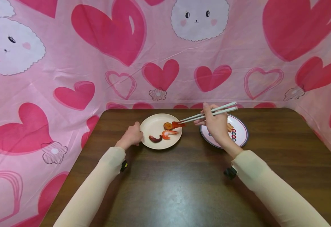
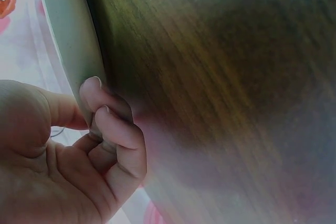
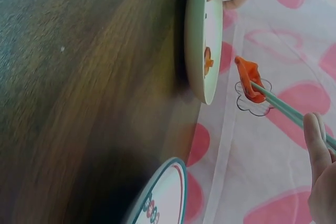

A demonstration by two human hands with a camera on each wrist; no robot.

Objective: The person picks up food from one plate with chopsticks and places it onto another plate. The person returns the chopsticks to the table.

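Observation:
My left hand grips the left rim of a cream plate. In the left wrist view, its curled fingers hold the plate's edge. On that plate lie a shrimp, a dark red curved piece of food and a round brown-edged slice. My right hand holds a pair of pale green chopsticks. Their tips pinch a crumpled orange-red food piece, raised above the plate in the right wrist view.
Under my right hand stands a white plate with a dark blue rim, printed with small round motifs. A light brown food piece lies on it. Both plates stand on a dark wooden table. A pink heart-patterned cloth hangs behind and at the sides.

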